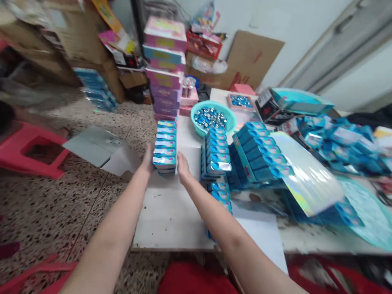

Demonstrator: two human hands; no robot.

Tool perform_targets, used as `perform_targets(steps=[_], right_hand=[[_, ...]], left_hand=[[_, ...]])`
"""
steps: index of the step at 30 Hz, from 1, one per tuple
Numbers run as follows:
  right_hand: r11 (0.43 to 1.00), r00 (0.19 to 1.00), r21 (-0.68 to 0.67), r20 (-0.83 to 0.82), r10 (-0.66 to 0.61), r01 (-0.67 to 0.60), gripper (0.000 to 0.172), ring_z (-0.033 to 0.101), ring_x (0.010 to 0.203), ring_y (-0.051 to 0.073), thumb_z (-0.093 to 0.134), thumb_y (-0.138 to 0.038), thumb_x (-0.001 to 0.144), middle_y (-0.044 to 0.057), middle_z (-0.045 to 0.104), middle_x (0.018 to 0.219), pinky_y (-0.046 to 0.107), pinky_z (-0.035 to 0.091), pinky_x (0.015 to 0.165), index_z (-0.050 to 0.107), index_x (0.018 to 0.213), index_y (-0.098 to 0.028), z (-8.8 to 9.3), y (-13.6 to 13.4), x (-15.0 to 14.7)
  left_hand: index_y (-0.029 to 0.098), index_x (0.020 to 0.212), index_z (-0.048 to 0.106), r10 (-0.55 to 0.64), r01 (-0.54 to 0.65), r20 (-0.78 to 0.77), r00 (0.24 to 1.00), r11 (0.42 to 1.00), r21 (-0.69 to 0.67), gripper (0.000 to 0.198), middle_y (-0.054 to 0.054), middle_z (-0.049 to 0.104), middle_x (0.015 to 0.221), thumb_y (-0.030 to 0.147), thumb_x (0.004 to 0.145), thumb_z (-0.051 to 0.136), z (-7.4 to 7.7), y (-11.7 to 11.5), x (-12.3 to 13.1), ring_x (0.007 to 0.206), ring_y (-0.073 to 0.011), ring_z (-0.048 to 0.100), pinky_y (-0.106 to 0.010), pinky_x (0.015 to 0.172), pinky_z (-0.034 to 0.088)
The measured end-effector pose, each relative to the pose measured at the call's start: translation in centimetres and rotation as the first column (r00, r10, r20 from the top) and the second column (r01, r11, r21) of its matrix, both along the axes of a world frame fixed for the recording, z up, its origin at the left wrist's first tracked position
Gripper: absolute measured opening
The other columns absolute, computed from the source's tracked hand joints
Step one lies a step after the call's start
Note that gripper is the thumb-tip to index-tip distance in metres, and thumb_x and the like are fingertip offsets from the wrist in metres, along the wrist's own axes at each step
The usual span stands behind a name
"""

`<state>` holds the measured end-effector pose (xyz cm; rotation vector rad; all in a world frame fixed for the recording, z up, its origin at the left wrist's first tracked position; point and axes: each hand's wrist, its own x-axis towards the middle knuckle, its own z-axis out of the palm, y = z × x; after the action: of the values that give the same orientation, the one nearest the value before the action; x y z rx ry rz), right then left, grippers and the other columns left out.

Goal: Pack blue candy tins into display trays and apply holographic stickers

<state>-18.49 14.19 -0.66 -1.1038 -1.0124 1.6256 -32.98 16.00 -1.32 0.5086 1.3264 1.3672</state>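
A row of small blue boxes (165, 152) with pale, shiny tops stands at the left edge of the white table, in the middle of the head view. My left hand (148, 158) lies along the left side of this row, fingers stretched forward. Along the right side my right hand (183, 166) is held upright, palm facing the boxes. The row sits between my two palms; the far fingertips are partly hidden and smeared. To the right of my right hand stands another block of blue boxes (218, 151), with more blue boxes (219, 192) nearer, partly behind my right forearm.
A turquoise basin (232, 118) holds shiny blue pieces. Behind the row rises a stack of pink and purple boxes (165, 73). At right are stepped blue boxes (260, 151), a shiny sheet (309, 175) and a blue heap (343, 139). A pink stool (33, 143) stands left.
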Motion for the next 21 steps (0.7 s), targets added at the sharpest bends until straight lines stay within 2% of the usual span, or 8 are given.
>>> perform_targets(steps=[2,4,6,8,11,14,18,21], right_hand=[[0.981,0.961,0.188,0.261,-0.096,0.047,0.049,0.046,0.124,0.024,0.05,-0.051,0.085,0.012,0.054,0.13,0.044,0.033,0.108,0.057,0.119,-0.017,0.3,-5.1,5.3],[0.904,0.868,0.427,0.449,-0.211,-0.001,0.039,0.048,0.12,0.022,0.056,-0.038,0.084,0.009,0.056,0.127,0.043,0.036,0.106,0.056,0.12,-0.021,0.1,-10.8,11.4],[0.824,0.654,0.544,0.566,-0.502,0.162,0.037,0.05,0.116,0.023,0.061,-0.034,0.081,0.011,0.057,0.12,0.046,0.038,0.102,0.058,0.116,-0.021,-1.0,-15.2,16.9],[0.835,0.516,0.465,0.658,-0.548,0.293,0.044,0.049,0.117,0.026,0.058,-0.038,0.083,0.015,0.055,0.122,0.048,0.04,0.099,0.054,0.121,-0.017,-2.9,-17.3,20.6],[0.927,0.614,0.222,0.699,-0.367,0.301,0.047,0.056,0.11,0.025,0.048,-0.042,0.086,0.016,0.058,0.122,0.045,0.046,0.093,0.052,0.124,-0.015,-5.6,-17.0,22.4],[0.966,0.714,0.114,0.655,-0.248,0.231,0.041,0.059,0.105,0.022,0.037,-0.039,0.091,0.012,0.063,0.116,0.041,0.047,0.094,0.056,0.122,-0.018,-6.9,-16.2,21.3],[0.978,0.735,0.093,0.647,-0.203,0.188,0.044,0.057,0.112,0.022,0.035,-0.037,0.093,0.013,0.061,0.121,0.041,0.045,0.098,0.052,0.128,-0.016,-6.2,-17.5,19.4],[0.99,0.785,0.124,0.607,-0.123,0.06,0.042,0.059,0.108,0.021,0.043,-0.036,0.091,0.01,0.063,0.12,0.037,0.048,0.095,0.053,0.128,-0.019,-4.4,-18.6,20.4]], left_hand=[[0.014,0.085,0.057,0.29,-0.339,-0.288,0.913,0.931,-0.137,0.049,-0.007,0.065,0.085,0.061,0.082,0.046,-1.9,-4.4,0.2,0.093,-0.0226,0.059,-0.04,0.086,0.048],[0.015,0.086,0.058,0.378,-0.534,-0.617,0.69,0.841,-0.081,0.045,-0.005,0.063,0.09,0.058,0.073,0.058,-4.1,-9.9,2.2,0.099,-0.0229,0.056,-0.04,0.095,0.042],[0.015,0.088,0.059,0.237,-0.4,-0.625,0.743,0.907,-0.131,0.048,-0.006,0.064,0.093,0.06,0.071,0.059,-5.9,-14.7,6.2,0.1,-0.0238,0.057,-0.042,0.097,0.04],[0.015,0.104,0.059,0.025,-0.11,-0.415,0.909,0.977,-0.18,0.056,-0.011,0.063,0.11,0.064,0.076,0.051,-6.9,-17.5,11.9,0.107,-0.0245,0.057,-0.042,0.099,0.04],[0.02,0.131,0.045,-0.222,0.203,-0.244,0.944,0.974,-0.103,0.071,-0.012,0.04,0.143,0.068,0.079,0.046,-7.0,-17.4,20.1,0.134,-0.0239,0.036,-0.038,0.112,0.027],[0.024,0.139,0.035,-0.272,0.259,-0.174,0.946,0.961,-0.093,0.076,-0.007,0.029,0.15,0.068,0.079,0.046,-6.7,-15.7,24.8,0.139,-0.0228,0.026,-0.037,0.114,0.024],[0.029,0.141,0.03,-0.275,0.258,-0.101,0.956,0.954,-0.154,0.07,-0.004,0.036,0.147,0.062,0.082,0.046,-7.0,-16.2,24.7,0.133,-0.0232,0.036,-0.039,0.109,0.034],[0.026,0.141,0.03,-0.295,0.233,-0.312,0.903,0.947,-0.223,0.065,-0.008,0.038,0.145,0.057,0.086,0.043,-6.2,-17.9,22.1,0.133,-0.0253,0.036,-0.044,0.109,0.033]])
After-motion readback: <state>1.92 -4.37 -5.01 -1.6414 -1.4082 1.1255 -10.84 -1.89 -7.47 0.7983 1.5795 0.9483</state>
